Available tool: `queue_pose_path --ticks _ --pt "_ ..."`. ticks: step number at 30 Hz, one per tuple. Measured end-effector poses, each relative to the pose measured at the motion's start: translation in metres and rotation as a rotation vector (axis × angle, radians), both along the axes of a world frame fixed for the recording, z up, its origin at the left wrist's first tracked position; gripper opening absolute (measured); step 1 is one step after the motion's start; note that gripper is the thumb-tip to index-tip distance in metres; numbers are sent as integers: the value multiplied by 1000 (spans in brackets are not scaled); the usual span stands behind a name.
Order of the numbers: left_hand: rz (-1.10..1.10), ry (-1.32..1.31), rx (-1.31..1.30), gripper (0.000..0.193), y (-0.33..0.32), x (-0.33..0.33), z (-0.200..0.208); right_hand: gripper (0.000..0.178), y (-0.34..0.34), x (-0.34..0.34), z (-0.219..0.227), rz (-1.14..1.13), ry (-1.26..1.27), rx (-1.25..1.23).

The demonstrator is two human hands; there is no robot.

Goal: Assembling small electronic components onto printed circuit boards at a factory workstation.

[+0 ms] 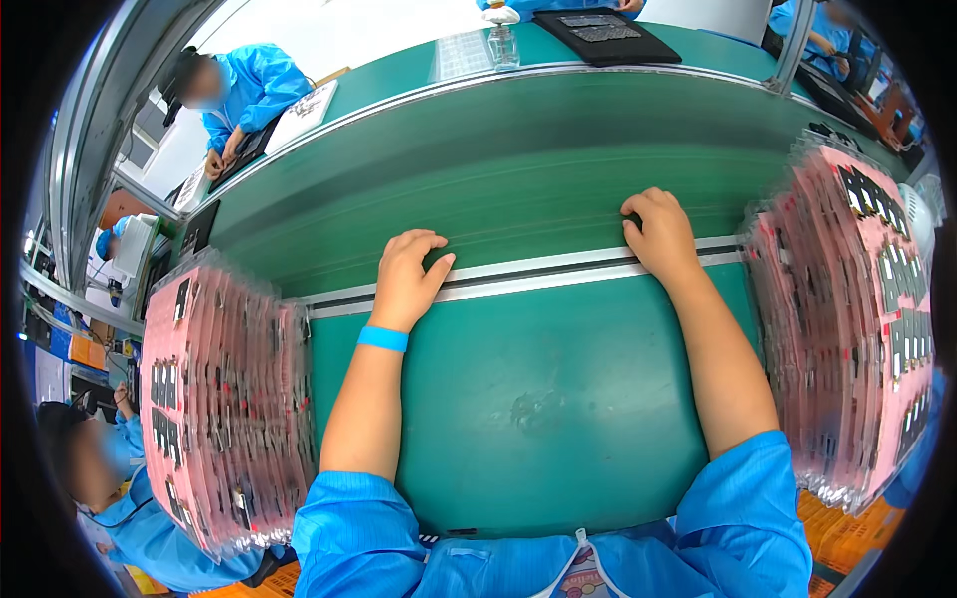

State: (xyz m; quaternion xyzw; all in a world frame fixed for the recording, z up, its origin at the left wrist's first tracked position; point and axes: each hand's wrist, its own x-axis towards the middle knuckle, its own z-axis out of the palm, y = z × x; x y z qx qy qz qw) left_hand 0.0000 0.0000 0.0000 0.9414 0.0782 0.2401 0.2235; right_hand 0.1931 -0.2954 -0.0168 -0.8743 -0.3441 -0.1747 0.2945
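Observation:
My left hand (407, 269), with a blue band (383, 338) at its wrist, reaches over the metal rail (518, 279) onto the green conveyor belt (528, 189). Its fingers are loosely bent, the thumb stands apart, and nothing shows in it. Farther right, my right hand (660, 234) also rests at the belt's near side, past the rail. Its fingers curl with a gap between thumb and forefinger, and I see nothing held there. Between my forearms lies the green worktop (538, 399), with a worn patch in its middle.
Tall stacks of pink trays holding small dark parts stand on both sides: the left stack (219, 399) and the right stack (837, 319). Across the belt are a black tray (606, 36), a glass bottle (503, 46) and a clear tray (463, 56). Co-workers in blue sit around.

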Motion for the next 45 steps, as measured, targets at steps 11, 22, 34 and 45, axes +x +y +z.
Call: queue_pose_path --ticks 11,22,34,45 --pt "-35 -32 49 25 18 -11 -11 14 12 -3 -8 -14 -16 -25" --pt "-14 5 -30 22 -5 -7 -4 14 -3 -7 -8 -9 -12 23" --pt "11 25 -18 21 -4 -11 -1 12 4 -10 -8 2 -4 37" --pt "-76 21 -17 24 -7 1 -1 9 -9 -13 1 -22 -93 -10"
